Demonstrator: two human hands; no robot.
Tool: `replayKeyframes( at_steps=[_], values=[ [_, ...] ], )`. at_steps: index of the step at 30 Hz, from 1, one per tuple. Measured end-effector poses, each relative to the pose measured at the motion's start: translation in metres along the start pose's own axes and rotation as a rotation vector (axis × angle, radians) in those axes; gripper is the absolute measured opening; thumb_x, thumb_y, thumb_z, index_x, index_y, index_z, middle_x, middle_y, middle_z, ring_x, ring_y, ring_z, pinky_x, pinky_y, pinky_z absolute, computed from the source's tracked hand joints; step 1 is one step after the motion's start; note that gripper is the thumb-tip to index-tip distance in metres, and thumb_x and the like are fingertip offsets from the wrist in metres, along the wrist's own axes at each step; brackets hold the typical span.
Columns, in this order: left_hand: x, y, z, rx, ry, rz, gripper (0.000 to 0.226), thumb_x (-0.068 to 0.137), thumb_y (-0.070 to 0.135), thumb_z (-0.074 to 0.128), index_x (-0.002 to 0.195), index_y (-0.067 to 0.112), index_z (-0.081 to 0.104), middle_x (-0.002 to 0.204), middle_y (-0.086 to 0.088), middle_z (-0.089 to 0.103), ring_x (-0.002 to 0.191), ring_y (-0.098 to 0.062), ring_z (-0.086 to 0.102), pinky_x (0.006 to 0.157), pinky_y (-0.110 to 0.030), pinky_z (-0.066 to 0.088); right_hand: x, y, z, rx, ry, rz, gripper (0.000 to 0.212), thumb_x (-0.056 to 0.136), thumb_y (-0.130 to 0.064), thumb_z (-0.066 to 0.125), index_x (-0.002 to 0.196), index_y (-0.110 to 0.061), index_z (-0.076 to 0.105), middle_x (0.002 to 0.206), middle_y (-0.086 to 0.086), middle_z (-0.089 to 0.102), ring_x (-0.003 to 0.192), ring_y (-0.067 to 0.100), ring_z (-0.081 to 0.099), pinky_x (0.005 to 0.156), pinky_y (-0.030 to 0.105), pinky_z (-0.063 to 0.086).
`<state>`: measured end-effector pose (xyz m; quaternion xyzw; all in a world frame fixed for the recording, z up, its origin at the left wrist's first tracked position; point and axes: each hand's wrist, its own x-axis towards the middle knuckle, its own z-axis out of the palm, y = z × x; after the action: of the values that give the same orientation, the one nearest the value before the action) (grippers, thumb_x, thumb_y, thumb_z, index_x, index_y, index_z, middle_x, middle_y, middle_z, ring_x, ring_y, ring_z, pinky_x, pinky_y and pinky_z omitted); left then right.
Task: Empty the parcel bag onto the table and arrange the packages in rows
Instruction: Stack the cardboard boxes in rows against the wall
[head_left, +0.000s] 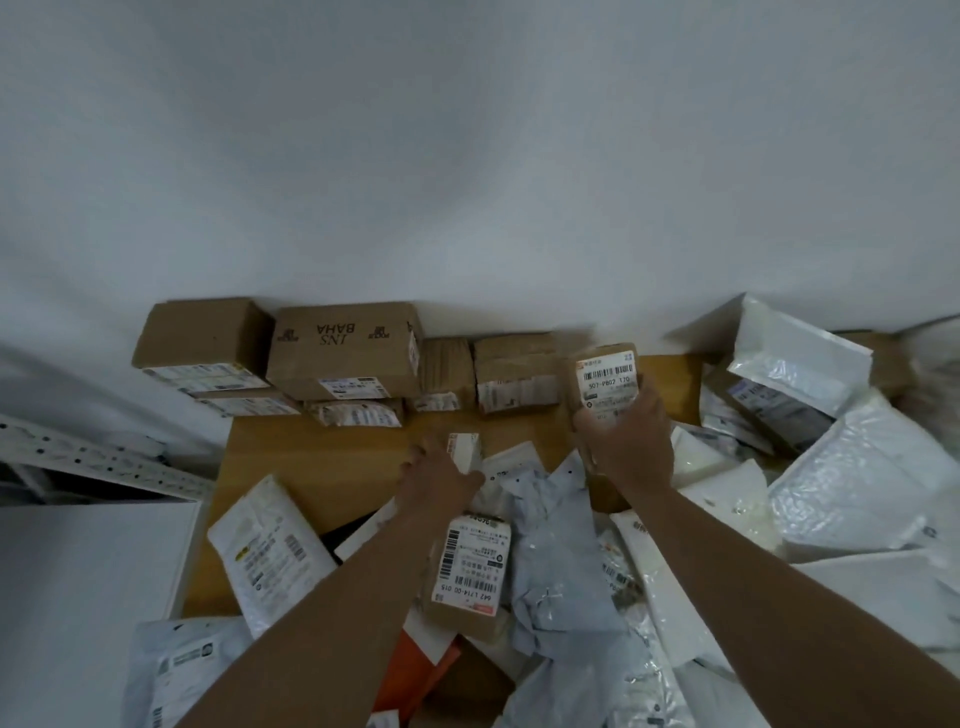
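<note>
Packages cover most of the wooden desk (332, 467), which runs up to a white wall. Along that far edge a row of cardboard boxes stands side by side: a plain brown box (202, 338) at the left end, a larger box printed "INS BAHA" (343, 351) touching it, then two smaller taped boxes (514, 371) further right. The right hand (626, 441) grips a small brown box with a white barcode label (608, 382), held upright just beside the right end of that row, with a strip of bare wood showing behind it. The left hand (441, 475) curls round a small white box (467, 452) above the open middle of the desk, the widest bare patch, between the row and the heap. Nearer the person, white and grey poly mailers (566, 561) lie piled and overlapping, with a labelled brown parcel (470, 566) resting between the forearms and a white mailer (270, 545) near the desk's left edge. More glossy white mailers (852, 493) are stacked at the right, spilling past that side. A white perforated shelf rail (98, 460) sits beyond the left edge.
</note>
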<state>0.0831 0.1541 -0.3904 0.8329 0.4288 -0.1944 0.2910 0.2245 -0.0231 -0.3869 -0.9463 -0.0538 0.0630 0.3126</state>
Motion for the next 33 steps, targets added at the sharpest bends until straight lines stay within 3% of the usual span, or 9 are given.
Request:
replayKeyframes(
  at_steps=[3,6,9,13,18,21,26,30,33],
  values=[
    [0.001,0.000,-0.004,-0.059,0.024,-0.027,0.083,0.086,0.054,0.057,0.146,0.009,0.019,0.144,-0.015,0.030,0.128,-0.035,0.037,0.098,-0.045,0.038,0.006,-0.016,-0.008,0.001,0.071,-0.188,0.093,0.070,-0.059,0.065,0.142,-0.015,0.025,0.115,0.011,0.050,0.102,0.030,0.054,0.076,0.047,0.055],
    [0.001,-0.003,-0.010,-0.109,0.069,-0.037,0.088,0.085,0.054,0.057,0.149,0.011,0.015,0.149,-0.014,0.026,0.133,-0.036,0.033,0.104,-0.048,0.036,0.017,-0.041,-0.006,-0.136,0.004,-0.402,0.101,0.072,-0.066,0.060,0.148,-0.011,0.021,0.117,0.014,0.049,0.100,0.027,0.052,0.071,0.039,0.052],
    [0.002,-0.010,-0.014,-0.134,0.118,-0.011,0.093,0.085,0.054,0.060,0.152,0.013,0.010,0.154,-0.011,0.020,0.139,-0.034,0.026,0.109,-0.050,0.030,0.027,-0.071,0.004,-0.313,-0.060,-0.595,0.100,0.071,-0.065,0.053,0.148,-0.009,0.023,0.124,0.015,0.051,0.107,0.032,0.051,0.087,0.050,0.049],
    [0.004,-0.024,-0.022,-0.146,0.124,0.014,0.092,0.084,0.048,0.062,0.153,0.015,0.012,0.154,-0.007,0.024,0.141,-0.030,0.024,0.111,-0.048,0.029,0.038,-0.100,0.026,-0.557,-0.184,-0.749,0.103,0.072,-0.055,0.068,0.151,-0.010,0.019,0.142,0.014,0.042,0.128,0.036,0.040,0.103,0.062,0.035],
    [0.010,-0.040,-0.027,-0.209,0.082,0.055,0.092,0.081,0.046,0.064,0.152,0.017,0.014,0.152,-0.006,0.027,0.139,-0.030,0.025,0.110,-0.050,0.031,0.040,-0.098,0.048,-0.622,0.079,-0.901,0.059,0.075,-0.029,0.073,0.125,-0.009,0.049,0.122,0.017,0.053,0.113,0.039,0.049,0.094,0.053,0.044],
    [0.013,-0.046,-0.028,-0.219,0.062,0.058,0.091,0.082,0.045,0.065,0.153,0.016,0.015,0.150,-0.007,0.030,0.138,-0.031,0.027,0.109,-0.049,0.033,0.037,-0.085,0.052,-0.582,0.152,-0.932,0.050,0.080,-0.025,0.071,0.121,-0.012,0.046,0.120,0.020,0.052,0.113,0.041,0.048,0.092,0.049,0.045],
    [0.014,-0.051,-0.029,-0.302,0.044,0.085,0.086,0.083,0.039,0.065,0.151,0.017,0.017,0.148,-0.007,0.031,0.136,-0.030,0.027,0.108,-0.049,0.034,0.041,-0.094,0.048,-0.545,0.028,-0.785,0.057,0.077,-0.034,0.072,0.122,-0.009,0.049,0.135,0.023,0.046,0.125,0.046,0.042,0.093,0.052,0.048],
    [0.017,-0.054,-0.028,-0.326,0.052,0.100,0.083,0.082,0.037,0.065,0.150,0.017,0.022,0.147,-0.005,0.028,0.136,-0.029,0.029,0.103,-0.048,0.040,0.044,-0.107,0.039,-0.538,-0.048,-0.770,0.053,0.081,-0.035,0.073,0.118,-0.006,0.050,0.120,0.015,0.056,0.117,0.037,0.048,0.093,0.048,0.043],
    [0.017,-0.056,-0.027,-0.510,0.046,0.059,0.078,0.084,0.034,0.065,0.149,0.017,0.026,0.142,-0.006,0.035,0.127,-0.028,0.043,0.090,-0.040,0.049,0.044,-0.111,0.024,-0.393,-0.062,-0.761,0.053,0.085,-0.041,0.069,0.118,-0.005,0.050,0.113,0.014,0.058,0.106,0.035,0.054,0.085,0.046,0.045]
  ],
)
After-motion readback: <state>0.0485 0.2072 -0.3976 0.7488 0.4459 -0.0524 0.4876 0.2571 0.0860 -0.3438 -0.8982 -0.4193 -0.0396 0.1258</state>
